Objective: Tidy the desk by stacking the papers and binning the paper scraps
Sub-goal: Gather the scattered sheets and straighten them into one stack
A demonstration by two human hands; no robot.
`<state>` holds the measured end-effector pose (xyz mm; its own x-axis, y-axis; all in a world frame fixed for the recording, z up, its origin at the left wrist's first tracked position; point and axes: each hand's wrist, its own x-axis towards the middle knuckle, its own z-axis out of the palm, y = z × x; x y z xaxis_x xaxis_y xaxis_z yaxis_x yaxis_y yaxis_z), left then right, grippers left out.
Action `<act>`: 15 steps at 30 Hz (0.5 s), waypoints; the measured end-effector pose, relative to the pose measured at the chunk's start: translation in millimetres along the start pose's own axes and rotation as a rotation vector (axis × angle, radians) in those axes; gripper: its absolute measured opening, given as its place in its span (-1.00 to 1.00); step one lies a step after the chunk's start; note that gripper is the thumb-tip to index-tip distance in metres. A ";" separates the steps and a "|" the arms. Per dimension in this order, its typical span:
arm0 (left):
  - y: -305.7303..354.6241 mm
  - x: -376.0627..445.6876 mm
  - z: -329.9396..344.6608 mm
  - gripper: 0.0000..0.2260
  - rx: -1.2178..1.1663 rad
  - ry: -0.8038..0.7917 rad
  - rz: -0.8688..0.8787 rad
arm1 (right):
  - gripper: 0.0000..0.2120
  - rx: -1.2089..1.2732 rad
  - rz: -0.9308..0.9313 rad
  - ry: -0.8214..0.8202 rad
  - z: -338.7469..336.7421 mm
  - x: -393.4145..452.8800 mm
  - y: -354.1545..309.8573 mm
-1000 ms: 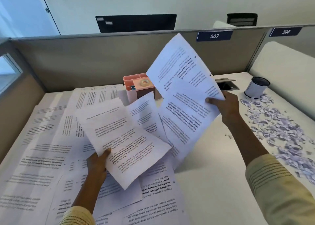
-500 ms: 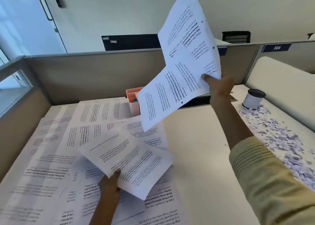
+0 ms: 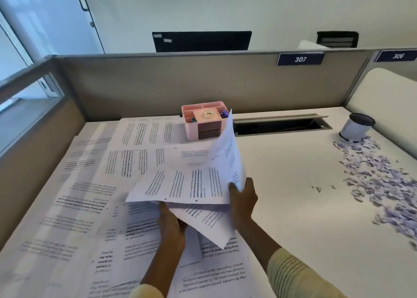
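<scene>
pink organiser (image 3: pixel 204 122), black monitor (image 3: pixel 202 41), cubicle partition (image 3: pixel 146 83)

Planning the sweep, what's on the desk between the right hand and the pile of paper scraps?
Head view: bare desk between the right hand and the paper scraps, save three stray bits.

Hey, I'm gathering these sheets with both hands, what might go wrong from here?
1. The sheets in your left hand and right hand sit fanned and crooked, so one might slip or crease as you square them.
2. Their raised edge stands close to the pink organizer and might knock it.
3. Waving paper might scatter the scraps.
</scene>
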<state>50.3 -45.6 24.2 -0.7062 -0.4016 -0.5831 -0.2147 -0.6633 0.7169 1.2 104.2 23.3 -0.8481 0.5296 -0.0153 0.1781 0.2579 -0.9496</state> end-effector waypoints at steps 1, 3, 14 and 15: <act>-1.5 3.7 -4.3 -0.56 -0.016 0.032 -0.021 | -0.81 -0.023 0.005 -0.019 1.3 -5.9 7.4; -2.2 9.0 -11.8 -0.48 -0.043 0.049 -0.028 | -0.78 -0.047 -0.002 -0.070 -0.1 -14.3 15.1; 28.8 40.6 -39.3 -0.65 0.328 -0.015 0.143 | -0.75 -0.172 -0.222 -0.441 -53.0 46.0 -8.4; 34.6 45.5 -43.0 -0.65 0.353 -0.027 0.150 | -0.75 -0.220 -0.272 -0.482 -60.7 57.6 -18.1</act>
<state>39.7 -114.0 6.0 -0.7636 -0.4580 -0.4551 -0.3239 -0.3379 0.8837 -20.6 179.0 58.6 -0.9995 0.0080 0.0306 -0.0219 0.5218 -0.8528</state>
